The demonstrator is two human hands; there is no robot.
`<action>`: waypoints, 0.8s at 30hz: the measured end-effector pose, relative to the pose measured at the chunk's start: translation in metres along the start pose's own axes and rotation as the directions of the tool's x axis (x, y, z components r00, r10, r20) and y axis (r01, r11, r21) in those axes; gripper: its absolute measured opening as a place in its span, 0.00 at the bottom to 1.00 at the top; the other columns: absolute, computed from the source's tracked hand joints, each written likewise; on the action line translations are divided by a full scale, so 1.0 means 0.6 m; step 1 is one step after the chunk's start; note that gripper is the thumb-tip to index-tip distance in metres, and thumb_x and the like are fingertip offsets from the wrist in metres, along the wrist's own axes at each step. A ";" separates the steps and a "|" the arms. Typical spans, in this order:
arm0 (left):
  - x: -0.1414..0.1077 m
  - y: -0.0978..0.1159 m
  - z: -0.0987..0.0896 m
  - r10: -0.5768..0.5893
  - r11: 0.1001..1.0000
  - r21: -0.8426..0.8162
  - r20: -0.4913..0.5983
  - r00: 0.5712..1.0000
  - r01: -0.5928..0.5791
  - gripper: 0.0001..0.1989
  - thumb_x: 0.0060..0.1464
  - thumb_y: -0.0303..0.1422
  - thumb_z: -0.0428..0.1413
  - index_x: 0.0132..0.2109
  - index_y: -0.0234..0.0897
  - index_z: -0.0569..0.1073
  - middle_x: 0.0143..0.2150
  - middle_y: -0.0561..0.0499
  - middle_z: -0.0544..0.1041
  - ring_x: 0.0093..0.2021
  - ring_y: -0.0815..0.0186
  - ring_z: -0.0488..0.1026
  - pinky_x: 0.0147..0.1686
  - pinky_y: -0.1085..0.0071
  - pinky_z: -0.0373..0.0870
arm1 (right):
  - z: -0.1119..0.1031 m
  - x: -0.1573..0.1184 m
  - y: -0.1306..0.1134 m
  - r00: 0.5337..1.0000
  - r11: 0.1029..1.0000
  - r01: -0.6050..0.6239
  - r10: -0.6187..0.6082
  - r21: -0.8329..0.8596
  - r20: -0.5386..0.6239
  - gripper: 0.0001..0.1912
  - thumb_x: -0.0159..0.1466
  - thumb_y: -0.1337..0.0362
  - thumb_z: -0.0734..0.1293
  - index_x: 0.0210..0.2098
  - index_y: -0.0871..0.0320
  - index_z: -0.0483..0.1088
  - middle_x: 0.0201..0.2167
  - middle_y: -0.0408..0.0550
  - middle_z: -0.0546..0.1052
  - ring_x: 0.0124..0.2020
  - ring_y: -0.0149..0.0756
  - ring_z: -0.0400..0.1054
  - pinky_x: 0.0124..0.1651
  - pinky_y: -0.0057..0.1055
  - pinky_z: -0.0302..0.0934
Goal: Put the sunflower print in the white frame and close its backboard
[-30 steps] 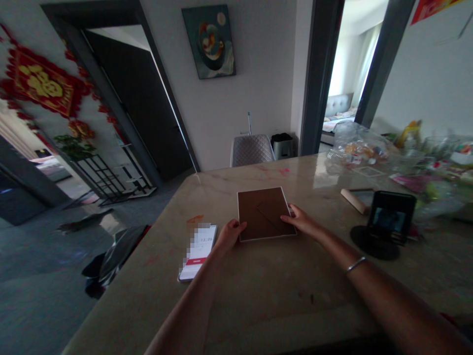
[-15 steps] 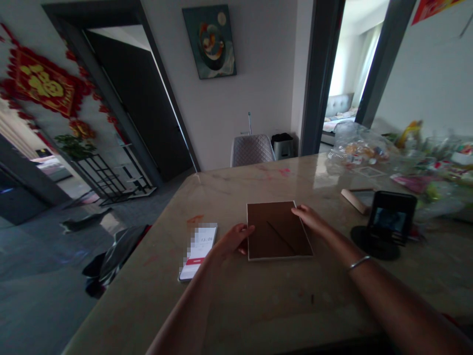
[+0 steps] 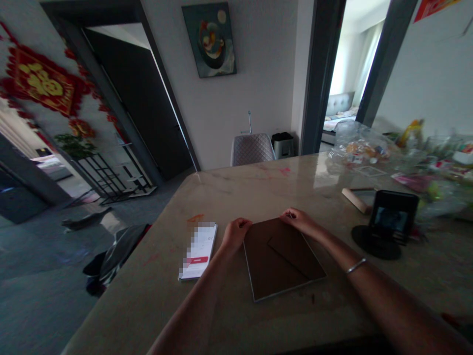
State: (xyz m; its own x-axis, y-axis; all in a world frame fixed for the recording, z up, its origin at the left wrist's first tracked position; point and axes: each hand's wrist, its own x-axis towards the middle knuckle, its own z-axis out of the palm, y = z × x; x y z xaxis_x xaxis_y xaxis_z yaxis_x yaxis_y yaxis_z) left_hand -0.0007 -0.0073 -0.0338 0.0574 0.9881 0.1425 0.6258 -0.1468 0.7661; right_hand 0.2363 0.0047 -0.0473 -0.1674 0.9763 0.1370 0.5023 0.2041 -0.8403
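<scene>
Seemingly mid-adjustment, the left hand (image 3: 235,235) and right hand (image 3: 301,220) pinch the brown board (image 3: 281,264) along its far edge, and moving it calls for even grips.

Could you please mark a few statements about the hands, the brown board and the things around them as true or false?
1. The left hand and the right hand are both at the far edge of the brown board. True.
2. The phone lies to the right of the brown board. False: it lies to the left.
3. The bracelet is on the left arm. False: it is on the right arm.
4. The chair stands beyond the table. True.
5. The painting lies on the table. False: it hangs on the wall.
</scene>
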 end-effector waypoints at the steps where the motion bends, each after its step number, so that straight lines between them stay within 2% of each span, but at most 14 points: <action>1: 0.000 0.001 0.002 -0.003 1.000 0.001 0.011 1.000 0.003 0.13 0.46 0.39 0.49 0.31 0.34 0.73 0.29 0.49 0.75 0.30 0.66 0.70 0.29 0.73 0.61 | 0.000 0.001 0.000 1.000 1.000 0.002 -0.002 -0.014 -0.002 0.15 0.54 0.53 0.61 0.31 0.60 0.67 0.31 0.48 0.73 0.33 0.35 0.66 0.35 0.29 0.56; 5: -0.001 0.005 0.004 -0.010 1.000 0.019 0.015 1.000 0.010 0.12 0.46 0.38 0.50 0.31 0.34 0.73 0.28 0.50 0.75 0.30 0.67 0.70 0.28 0.74 0.61 | 0.000 0.001 -0.003 1.000 0.997 0.007 -0.009 -0.074 -0.018 0.13 0.53 0.55 0.61 0.28 0.59 0.65 0.28 0.47 0.72 0.30 0.34 0.65 0.32 0.28 0.56; 8: -0.002 0.010 0.007 -0.025 0.999 0.048 0.021 0.999 0.024 0.13 0.45 0.39 0.51 0.31 0.35 0.73 0.29 0.50 0.75 0.30 0.67 0.70 0.29 0.74 0.61 | 0.003 -0.003 -0.010 0.999 0.993 0.049 -0.047 -0.110 0.023 0.12 0.54 0.55 0.61 0.28 0.59 0.66 0.27 0.47 0.72 0.30 0.33 0.66 0.32 0.28 0.56; 13: -0.011 0.028 0.018 -0.021 0.992 0.129 0.085 0.996 0.010 0.16 0.41 0.43 0.54 0.35 0.38 0.73 0.32 0.51 0.75 0.32 0.67 0.70 0.29 0.75 0.61 | 0.024 -0.013 -0.032 0.990 0.981 0.124 -0.111 -0.150 0.088 0.15 0.52 0.55 0.63 0.34 0.58 0.69 0.32 0.49 0.74 0.33 0.34 0.67 0.35 0.28 0.58; 18: -0.016 0.036 0.023 -0.044 0.976 0.216 0.101 0.994 0.021 0.14 0.41 0.40 0.55 0.35 0.38 0.73 0.29 0.52 0.74 0.29 0.68 0.69 0.27 0.75 0.60 | 0.044 -0.021 -0.052 0.968 0.937 0.243 -0.217 -0.252 0.124 0.08 0.54 0.61 0.63 0.28 0.57 0.72 0.29 0.48 0.75 0.33 0.35 0.67 0.37 0.29 0.57; 24: -0.019 0.037 0.018 0.015 0.973 0.226 0.142 0.990 -0.047 0.11 0.42 0.38 0.54 0.33 0.37 0.74 0.30 0.51 0.75 0.30 0.67 0.69 0.28 0.74 0.60 | 0.035 -0.024 -0.055 0.963 0.936 0.262 -0.237 -0.234 0.131 0.08 0.55 0.62 0.62 0.26 0.57 0.72 0.28 0.47 0.74 0.33 0.36 0.66 0.37 0.29 0.57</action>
State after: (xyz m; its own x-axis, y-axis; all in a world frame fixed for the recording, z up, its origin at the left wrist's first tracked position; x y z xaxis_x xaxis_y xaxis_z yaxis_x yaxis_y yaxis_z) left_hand 0.0210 -0.0211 -0.0253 0.1771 0.9822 0.0634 0.7820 -0.1795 0.5968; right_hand 0.2045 -0.0176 -0.0325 -0.3917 0.8820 0.2621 0.6251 0.4641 -0.6276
